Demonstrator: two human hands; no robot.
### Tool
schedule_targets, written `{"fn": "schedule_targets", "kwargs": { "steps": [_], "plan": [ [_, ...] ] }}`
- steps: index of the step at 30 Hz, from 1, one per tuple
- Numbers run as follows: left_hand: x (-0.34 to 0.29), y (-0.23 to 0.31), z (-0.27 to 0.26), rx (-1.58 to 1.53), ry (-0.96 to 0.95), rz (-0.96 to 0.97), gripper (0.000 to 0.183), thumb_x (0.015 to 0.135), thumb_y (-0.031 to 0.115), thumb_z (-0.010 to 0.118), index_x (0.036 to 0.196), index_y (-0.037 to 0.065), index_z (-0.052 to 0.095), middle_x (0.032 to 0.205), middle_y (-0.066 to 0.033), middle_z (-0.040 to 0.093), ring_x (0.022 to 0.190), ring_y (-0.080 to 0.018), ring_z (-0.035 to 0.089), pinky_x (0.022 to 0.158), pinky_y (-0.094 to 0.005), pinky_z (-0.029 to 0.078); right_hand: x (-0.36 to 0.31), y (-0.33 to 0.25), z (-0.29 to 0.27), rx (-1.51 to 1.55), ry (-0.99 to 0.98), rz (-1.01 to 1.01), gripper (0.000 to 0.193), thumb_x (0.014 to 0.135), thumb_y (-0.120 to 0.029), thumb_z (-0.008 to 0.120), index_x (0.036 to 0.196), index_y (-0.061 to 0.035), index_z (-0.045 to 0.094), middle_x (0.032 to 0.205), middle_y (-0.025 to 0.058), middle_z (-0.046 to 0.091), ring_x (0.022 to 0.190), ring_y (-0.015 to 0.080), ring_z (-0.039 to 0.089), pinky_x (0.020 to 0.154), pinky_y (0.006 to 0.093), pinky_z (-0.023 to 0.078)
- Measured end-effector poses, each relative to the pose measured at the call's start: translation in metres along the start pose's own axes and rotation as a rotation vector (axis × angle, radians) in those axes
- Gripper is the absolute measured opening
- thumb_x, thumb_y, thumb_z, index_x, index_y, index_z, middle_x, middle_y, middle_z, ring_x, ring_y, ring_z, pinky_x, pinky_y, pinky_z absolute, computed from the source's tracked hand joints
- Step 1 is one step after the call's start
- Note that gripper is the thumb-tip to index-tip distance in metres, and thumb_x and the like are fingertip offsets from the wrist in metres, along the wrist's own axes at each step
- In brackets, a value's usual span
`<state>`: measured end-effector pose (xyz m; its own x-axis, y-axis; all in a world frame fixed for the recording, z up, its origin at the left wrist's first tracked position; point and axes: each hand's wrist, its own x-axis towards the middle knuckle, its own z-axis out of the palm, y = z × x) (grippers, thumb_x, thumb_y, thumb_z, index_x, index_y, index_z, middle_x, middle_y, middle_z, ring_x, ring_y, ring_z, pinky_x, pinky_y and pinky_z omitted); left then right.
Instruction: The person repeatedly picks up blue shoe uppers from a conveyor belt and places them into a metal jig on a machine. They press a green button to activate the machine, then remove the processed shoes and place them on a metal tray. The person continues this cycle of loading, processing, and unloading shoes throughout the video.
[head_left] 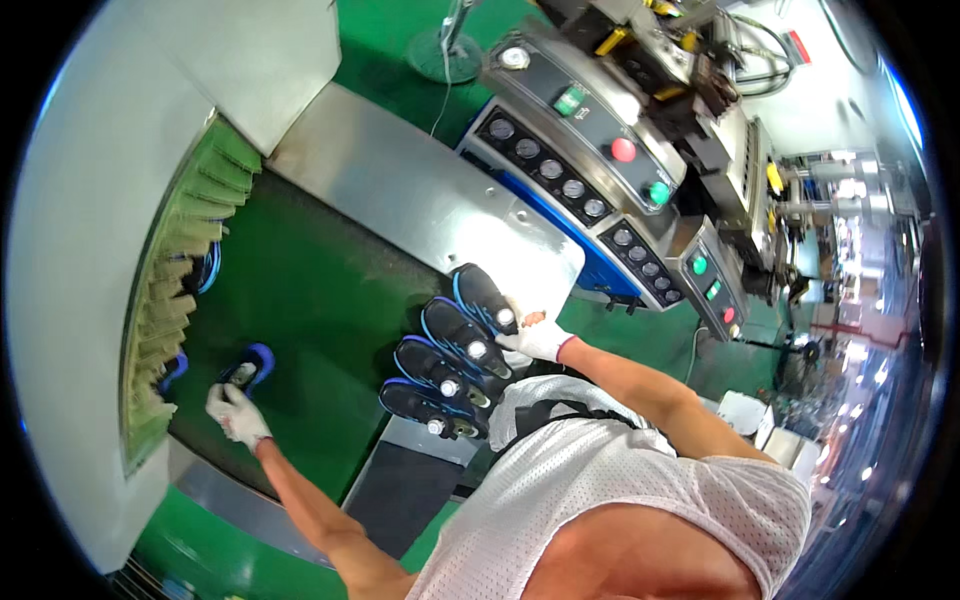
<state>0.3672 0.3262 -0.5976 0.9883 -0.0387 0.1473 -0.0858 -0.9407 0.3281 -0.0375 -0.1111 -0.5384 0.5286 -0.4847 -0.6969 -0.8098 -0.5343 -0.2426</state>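
On the green conveyor belt, at the left, lies a dark shoe with a blue-purple sole edge. My left hand, in a white glove, has its fingers closed on the near end of this shoe. Several black shoes with blue edges stand side by side at the belt's right end, each with a white round-topped piece in its opening. My right hand, gloved with bare fingertips showing, is curled at the heel of the farthest shoe in that row. The undersides of its fingers are hidden.
Fringed strips hang over the belt opening at the left, with more shoes partly behind them. A metal ledge runs along the belt's far side. Beyond it stands a machine panel with gauges and coloured buttons. A dark board lies near me.
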Motion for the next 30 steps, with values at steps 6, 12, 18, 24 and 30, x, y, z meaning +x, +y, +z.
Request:
{"fn": "schedule_targets", "kwargs": {
  "steps": [6, 12, 18, 24, 30],
  "plan": [
    [-0.101, 0.244, -0.066, -0.359, -0.358, 0.365, 0.025, 0.09, 0.018, 0.072, 0.109, 0.002, 0.069, 0.111, -0.0159, 0.063, 0.098, -0.0313, 0.065, 0.087, -0.0418, 0.053, -0.061, -0.024, -0.079, 0.333, 0.086, -0.308, 0.094, 0.083, -0.047, 0.075, 0.156, -0.005, 0.031, 0.161, 0.0235, 0.032, 0.15, 0.0371, 0.032, 0.119, 0.0547, 0.026],
    [-0.228, 0.479, -0.121, -0.731, -0.607, 1.142, 0.023, 0.081, 0.009, 0.078, 0.101, 0.003, 0.069, 0.1, -0.0141, 0.066, 0.093, -0.0321, 0.067, 0.083, -0.0401, 0.055, -0.103, 0.016, -0.126, 0.334, 0.577, -0.421, 0.075, 0.077, -0.027, 0.075, 0.141, -0.0007, 0.044, 0.135, 0.0266, 0.052, 0.127, 0.0428, 0.051, 0.1, 0.0482, 0.046],
    [-0.342, 0.659, -0.158, -0.992, -0.664, 1.759, 0.039, 0.08, 0.011, 0.079, 0.117, 0.004, 0.066, 0.112, -0.0172, 0.069, 0.108, -0.0356, 0.067, 0.092, -0.0394, 0.055, -0.188, 0.158, -0.188, 1.161, 0.808, -0.306, 0.059, 0.075, -0.012, 0.076, 0.131, -0.0017, 0.056, 0.117, 0.014, 0.067, 0.108, 0.0263, 0.064, 0.09, 0.037, 0.051],
    [-0.448, 0.785, -0.175, -1.099, -0.761, 1.618, 0.058, 0.088, 0.009, 0.074, 0.14, 0.0, 0.049, 0.135, -0.0204, 0.055, 0.125, -0.0339, 0.058, 0.107, -0.0425, 0.047, -0.28, 0.274, -0.166, 2.105, 0.83, -0.339, 0.055, 0.084, -0.009, 0.076, 0.133, 0.0028, 0.054, 0.111, 0.0095, 0.069, 0.098, 0.0163, 0.068, 0.085, 0.0338, 0.058],
    [-0.543, 0.902, -0.072, -0.885, -1.022, 1.401, 0.059, 0.097, 0.026, 0.067, 0.145, -0.001, 0.043, 0.139, -0.0219, 0.053, 0.126, -0.0314, 0.058, 0.108, -0.0405, 0.046, -0.304, 0.353, -0.119, 2.301, 1.126, -0.027, 0.029, 0.085, -0.019, 0.075, 0.101, 0.0025, 0.065, 0.09, 0.0033, 0.066, 0.076, 0.0123, 0.065, 0.066, 0.0298, 0.055]
  ]
}}
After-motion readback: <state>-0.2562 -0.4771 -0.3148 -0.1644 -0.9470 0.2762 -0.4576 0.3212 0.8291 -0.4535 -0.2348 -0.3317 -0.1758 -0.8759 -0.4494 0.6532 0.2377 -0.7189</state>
